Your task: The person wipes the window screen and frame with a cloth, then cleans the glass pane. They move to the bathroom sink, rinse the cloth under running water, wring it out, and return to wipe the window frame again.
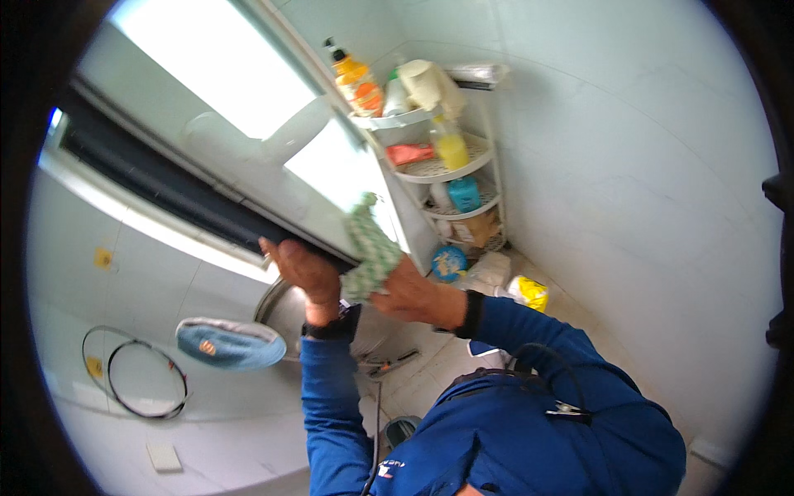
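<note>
A large glossy panel with a thick dark edge slants across the upper left and carries bright reflections. My left hand is closed around the lower part of that dark edge, its thumb and fingers on the rim. A green-and-white checked cloth is bunched in my right hand, pressed against the panel's lower right corner. The cloth's upper end is blurred and folds up over the glossy face. My two hands are close together, with the cloth between them.
A white corner shelf on the right holds an orange pump bottle, a yellow-liquid bottle and other containers. Bags and a blue round item lie below. A metal basin, blue slipper and coiled cable are left.
</note>
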`<state>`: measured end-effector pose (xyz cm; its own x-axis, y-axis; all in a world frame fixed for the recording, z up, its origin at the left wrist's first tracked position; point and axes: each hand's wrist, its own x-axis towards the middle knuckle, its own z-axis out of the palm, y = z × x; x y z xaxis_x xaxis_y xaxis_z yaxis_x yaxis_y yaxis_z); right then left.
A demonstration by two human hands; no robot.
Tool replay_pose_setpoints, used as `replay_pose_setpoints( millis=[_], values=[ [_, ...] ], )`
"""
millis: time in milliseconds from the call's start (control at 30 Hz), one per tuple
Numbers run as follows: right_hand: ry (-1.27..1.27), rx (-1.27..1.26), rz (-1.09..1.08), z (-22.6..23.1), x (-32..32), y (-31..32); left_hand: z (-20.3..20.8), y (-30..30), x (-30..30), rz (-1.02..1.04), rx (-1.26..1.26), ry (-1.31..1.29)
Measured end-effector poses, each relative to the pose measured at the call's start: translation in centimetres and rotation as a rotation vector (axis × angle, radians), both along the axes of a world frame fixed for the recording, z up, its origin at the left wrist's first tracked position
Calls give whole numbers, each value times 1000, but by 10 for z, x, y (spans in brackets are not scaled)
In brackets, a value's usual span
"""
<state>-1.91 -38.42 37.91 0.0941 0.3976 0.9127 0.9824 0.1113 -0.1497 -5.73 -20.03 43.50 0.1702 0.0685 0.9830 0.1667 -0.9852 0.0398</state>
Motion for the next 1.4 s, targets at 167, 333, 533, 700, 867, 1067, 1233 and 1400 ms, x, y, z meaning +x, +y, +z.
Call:
replay_pose_setpoints(
  millis=[167,333,533,700,867,1067,1233,1400],
  values=[
    [321,89,51,-13,1,1,-4,-3,-8,-328,-448,2],
    [832,-393,236,-78,-10,-45,-4,6,-7,67,254,-16],
    [943,172,242,29,9,-57,14,-27,-4,-568,-500,-72],
    [-227,287,-341,153,20,-73,37,-44,-7,-609,-504,-50],
    [-297,300,-73,256,11,-51,34,-38,-8,-614,-432,-22],
    [157,0,64,370,5,2,31,-39,-10,-695,-569,-30],
    [-9,95,-192,493,9,19,32,-36,-13,-712,-528,-26],
    [-65,284,-138,501,17,38,17,-23,-6,-459,-551,114]
  ],
)
